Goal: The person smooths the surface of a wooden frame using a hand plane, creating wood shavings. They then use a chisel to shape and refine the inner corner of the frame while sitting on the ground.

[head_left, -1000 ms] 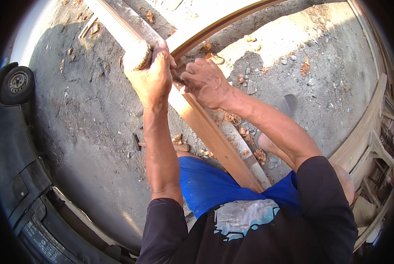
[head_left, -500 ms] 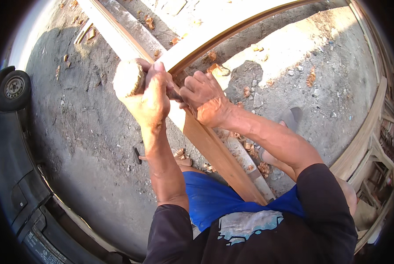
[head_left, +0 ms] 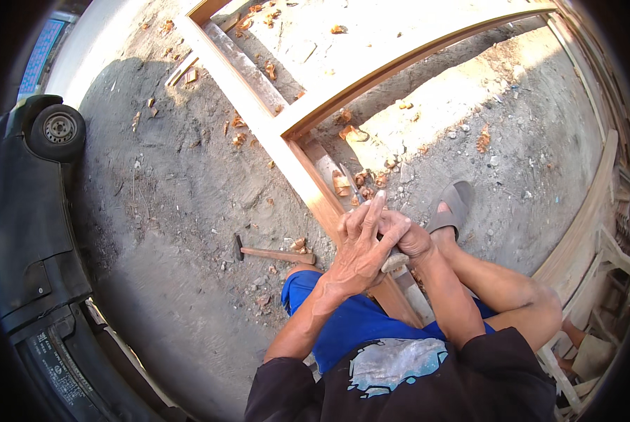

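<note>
Both hands have come together over the near part of a wooden frame (head_left: pixel 308 184). My right hand (head_left: pixel 415 238) is wrapped around a chisel, whose narrow metal blade (head_left: pixel 351 184) sticks out beyond the fingers. The blunt, pale end of its handle (head_left: pixel 394 263) shows below the hands. My left hand (head_left: pixel 359 247) lies against the right one, fingers stretched and thumb apart; its palm side is hidden. A crosspiece (head_left: pixel 406 63) meets the long rail ahead of the hands.
A hammer (head_left: pixel 276 255) with a wooden handle lies on the ground beside my knee. Curled wood shavings (head_left: pixel 341 183) are scattered about. A dark vehicle (head_left: pixel 30 232) stands at the left. Timber (head_left: pixel 582 211) lines the right side. My sandalled foot (head_left: pixel 453 207) is right of the frame.
Both hands have drawn back from the frame's joint toward my body, bringing the chisel along. My left hand has let go of the chisel's handle and spread its fingers. The joint is now uncovered.
</note>
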{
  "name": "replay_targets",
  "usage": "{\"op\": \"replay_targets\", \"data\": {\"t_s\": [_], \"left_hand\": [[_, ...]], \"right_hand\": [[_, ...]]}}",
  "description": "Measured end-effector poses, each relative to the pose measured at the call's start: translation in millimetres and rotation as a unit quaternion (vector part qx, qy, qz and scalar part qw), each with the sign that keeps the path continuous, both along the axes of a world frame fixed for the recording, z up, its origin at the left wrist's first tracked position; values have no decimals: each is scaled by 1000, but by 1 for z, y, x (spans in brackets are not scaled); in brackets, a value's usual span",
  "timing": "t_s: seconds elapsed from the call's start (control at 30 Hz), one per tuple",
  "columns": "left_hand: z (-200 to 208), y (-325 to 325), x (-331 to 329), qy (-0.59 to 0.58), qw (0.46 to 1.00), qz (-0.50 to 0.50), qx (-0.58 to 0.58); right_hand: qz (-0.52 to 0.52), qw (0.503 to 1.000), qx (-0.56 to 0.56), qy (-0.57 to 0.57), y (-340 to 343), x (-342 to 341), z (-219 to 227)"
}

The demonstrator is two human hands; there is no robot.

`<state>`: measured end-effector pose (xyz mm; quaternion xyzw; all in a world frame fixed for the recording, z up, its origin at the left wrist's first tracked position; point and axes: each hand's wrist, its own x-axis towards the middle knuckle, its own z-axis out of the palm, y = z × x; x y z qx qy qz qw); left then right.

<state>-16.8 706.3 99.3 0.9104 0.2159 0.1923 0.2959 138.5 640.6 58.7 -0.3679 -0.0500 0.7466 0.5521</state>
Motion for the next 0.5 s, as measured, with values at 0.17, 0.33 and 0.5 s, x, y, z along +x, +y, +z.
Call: {"op": "replay_targets", "data": {"t_s": [0.17, 0.33, 0.5], "left_hand": [[-57, 18, -27, -14, 926, 333, -175], [-172, 44, -17, -179, 734, 520, -398], [-197, 45, -18, -188, 764, 485, -382]], "right_hand": [[9, 986, -53, -158, -34, -11, -12], [142, 845, 54, -513, 8, -40, -27], [201, 809, 16, -552, 68, -49, -22]]}}
